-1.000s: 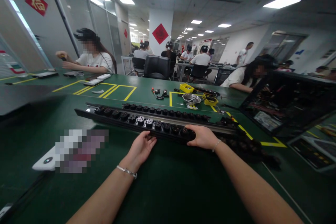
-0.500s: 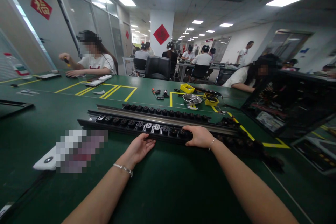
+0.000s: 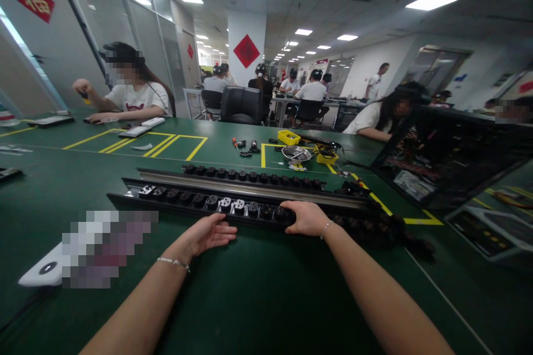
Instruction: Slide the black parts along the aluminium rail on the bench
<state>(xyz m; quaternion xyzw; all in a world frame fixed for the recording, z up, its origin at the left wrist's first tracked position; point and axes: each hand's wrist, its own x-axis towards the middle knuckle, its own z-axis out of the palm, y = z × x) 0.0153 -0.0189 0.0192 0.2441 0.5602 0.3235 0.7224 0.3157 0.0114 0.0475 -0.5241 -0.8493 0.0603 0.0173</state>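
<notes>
Nearest me, the worker's left hand [image 3: 208, 238] lies palm half up over the tabletop [image 3: 266, 299], fingers stretched and spread from the thumb, which touches the near side of a long black socket strip [image 3: 200, 201]. Whether any fingers bear weight beneath it, I can't tell. The right hand [image 3: 307, 217] is clamped on the strip farther along, thumb at the front, fingers over the top. The strip runs sideways across the middle of the tabletop, well short of its far edge. A white device [image 3: 41, 272] sits nearer, off to the left.

I'd call this step steadying or positioning the strip. To shift it evenly, the next move would call for the left hand to close too, so the long free end doesn't swing.

Just behind is a metallic rail [image 3: 233, 185], then a 2nd socket row [image 3: 250, 176]. Toward the far edge are a metal bowl [image 3: 296, 154] and 2 yellow trays [image 3: 288, 137]; an open computer case [image 3: 449, 161] stands tilted on the right. Past that edge, 2 co-workers sit, the left-hand person [image 3: 139, 100] with a raised hand.
</notes>
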